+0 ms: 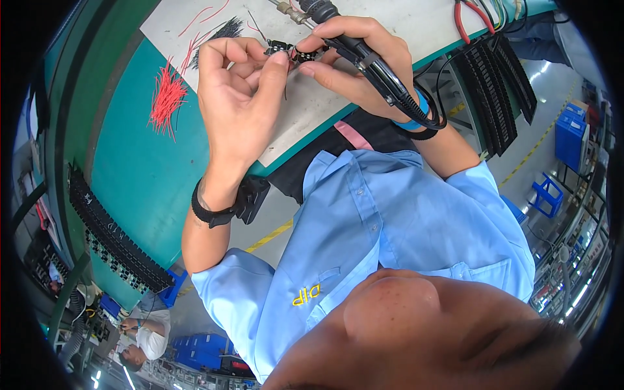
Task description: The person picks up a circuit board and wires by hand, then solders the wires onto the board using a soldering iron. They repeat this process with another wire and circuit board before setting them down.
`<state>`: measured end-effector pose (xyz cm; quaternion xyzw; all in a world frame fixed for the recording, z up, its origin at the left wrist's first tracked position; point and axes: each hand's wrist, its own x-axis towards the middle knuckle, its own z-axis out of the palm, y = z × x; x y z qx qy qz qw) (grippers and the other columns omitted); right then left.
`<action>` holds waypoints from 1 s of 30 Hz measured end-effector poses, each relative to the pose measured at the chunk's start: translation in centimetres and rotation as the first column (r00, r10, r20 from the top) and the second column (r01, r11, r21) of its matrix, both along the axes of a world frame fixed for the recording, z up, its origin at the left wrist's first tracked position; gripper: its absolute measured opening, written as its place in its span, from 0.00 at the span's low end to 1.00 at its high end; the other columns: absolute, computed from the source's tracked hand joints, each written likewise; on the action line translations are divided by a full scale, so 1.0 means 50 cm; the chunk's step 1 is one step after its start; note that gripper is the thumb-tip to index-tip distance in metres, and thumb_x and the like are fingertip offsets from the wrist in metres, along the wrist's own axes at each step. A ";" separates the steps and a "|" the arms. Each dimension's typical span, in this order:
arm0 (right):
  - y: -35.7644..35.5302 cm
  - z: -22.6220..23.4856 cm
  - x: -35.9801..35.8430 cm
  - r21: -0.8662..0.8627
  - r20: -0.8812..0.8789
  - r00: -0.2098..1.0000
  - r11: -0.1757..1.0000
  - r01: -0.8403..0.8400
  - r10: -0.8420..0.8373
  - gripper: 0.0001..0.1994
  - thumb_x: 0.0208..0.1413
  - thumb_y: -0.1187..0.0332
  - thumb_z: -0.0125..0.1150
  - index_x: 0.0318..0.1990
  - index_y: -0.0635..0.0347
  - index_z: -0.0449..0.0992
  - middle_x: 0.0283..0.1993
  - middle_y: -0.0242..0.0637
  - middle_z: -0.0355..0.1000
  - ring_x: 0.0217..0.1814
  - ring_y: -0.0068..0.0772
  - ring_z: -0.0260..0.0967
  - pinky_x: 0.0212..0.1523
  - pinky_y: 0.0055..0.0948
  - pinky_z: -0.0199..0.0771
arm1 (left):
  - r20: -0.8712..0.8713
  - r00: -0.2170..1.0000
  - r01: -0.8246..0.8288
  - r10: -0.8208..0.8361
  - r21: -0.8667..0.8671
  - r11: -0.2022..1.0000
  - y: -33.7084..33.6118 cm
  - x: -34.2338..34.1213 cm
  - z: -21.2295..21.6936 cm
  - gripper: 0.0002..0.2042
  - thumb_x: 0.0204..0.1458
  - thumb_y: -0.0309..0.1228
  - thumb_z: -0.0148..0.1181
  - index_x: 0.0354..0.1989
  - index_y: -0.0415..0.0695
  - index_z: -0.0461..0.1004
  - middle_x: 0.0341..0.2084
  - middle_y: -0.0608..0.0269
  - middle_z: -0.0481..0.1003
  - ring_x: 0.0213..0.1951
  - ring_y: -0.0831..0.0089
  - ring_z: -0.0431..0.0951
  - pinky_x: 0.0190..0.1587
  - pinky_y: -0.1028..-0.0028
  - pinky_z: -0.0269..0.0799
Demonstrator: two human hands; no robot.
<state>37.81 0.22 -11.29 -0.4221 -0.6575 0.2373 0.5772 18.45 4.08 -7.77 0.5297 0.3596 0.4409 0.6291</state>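
My left hand (240,97) is raised over the white sheet (312,123) on the bench, palm partly turned up, thumb and fingertips pinching a small black part with white spots (279,48). My right hand (364,65) is closed round the black handle of a soldering iron (364,58), whose metal end points up and left, away from the part. Its thumb and index finger also meet at the right end of the small part, close to the left fingertips. Thin dark wires stick out from the part. Fingers hide much of it, so its exact kind is unclear.
Red wires (168,97) lie bundled on the green bench mat (123,143), with dark wires (224,36) beyond my left hand. Red-handled pliers (474,19) lie at the far right. Black strips of parts (117,227) stand at left, others (487,91) at right. The iron's cord (429,120) loops by my right wrist.
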 end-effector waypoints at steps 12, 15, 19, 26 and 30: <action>-0.002 -0.002 0.004 0.054 0.034 0.999 0.998 -0.030 0.028 0.18 0.57 0.81 0.69 0.53 0.64 0.72 0.46 0.46 0.82 0.47 0.30 0.82 0.46 0.26 0.84 | -0.077 0.997 -0.032 0.030 -0.032 0.999 0.016 -0.005 -0.007 0.18 0.55 0.14 0.64 0.42 0.41 0.58 0.38 0.61 0.70 0.37 0.77 0.80 0.35 0.79 0.78; -0.019 0.005 0.013 0.013 -0.021 1.000 1.000 -0.013 0.014 0.16 0.61 0.79 0.66 0.54 0.66 0.72 0.44 0.47 0.81 0.46 0.32 0.82 0.47 0.28 0.83 | -0.067 0.998 -0.010 0.003 -0.119 0.993 0.025 -0.013 -0.007 0.18 0.54 0.15 0.65 0.41 0.41 0.59 0.38 0.62 0.70 0.38 0.76 0.81 0.36 0.79 0.78; -0.057 0.041 0.054 -0.080 -0.009 1.000 0.996 -0.027 0.027 0.16 0.64 0.74 0.63 0.56 0.67 0.71 0.40 0.47 0.79 0.42 0.34 0.79 0.44 0.31 0.80 | -0.025 1.000 0.008 -0.012 -0.161 0.987 0.038 -0.022 -0.014 0.17 0.55 0.15 0.65 0.41 0.40 0.60 0.38 0.62 0.70 0.39 0.74 0.82 0.37 0.78 0.80; -0.101 0.065 0.112 -0.012 0.220 0.956 0.981 -0.195 0.193 0.21 0.54 0.72 0.69 0.55 0.70 0.74 0.35 0.46 0.74 0.36 0.38 0.72 0.38 0.36 0.72 | -0.083 0.987 0.129 -0.140 -0.121 0.984 0.051 -0.050 -0.024 0.14 0.59 0.16 0.62 0.43 0.41 0.62 0.41 0.62 0.70 0.44 0.73 0.81 0.49 0.75 0.79; -0.110 0.062 0.106 -0.009 0.153 0.966 0.978 -0.208 0.207 0.21 0.43 0.80 0.72 0.48 0.68 0.80 0.36 0.44 0.78 0.33 0.39 0.75 0.34 0.31 0.74 | -0.070 0.981 0.171 -0.179 -0.106 0.980 0.050 -0.051 -0.026 0.14 0.59 0.16 0.61 0.45 0.40 0.63 0.42 0.62 0.70 0.46 0.74 0.81 0.51 0.75 0.78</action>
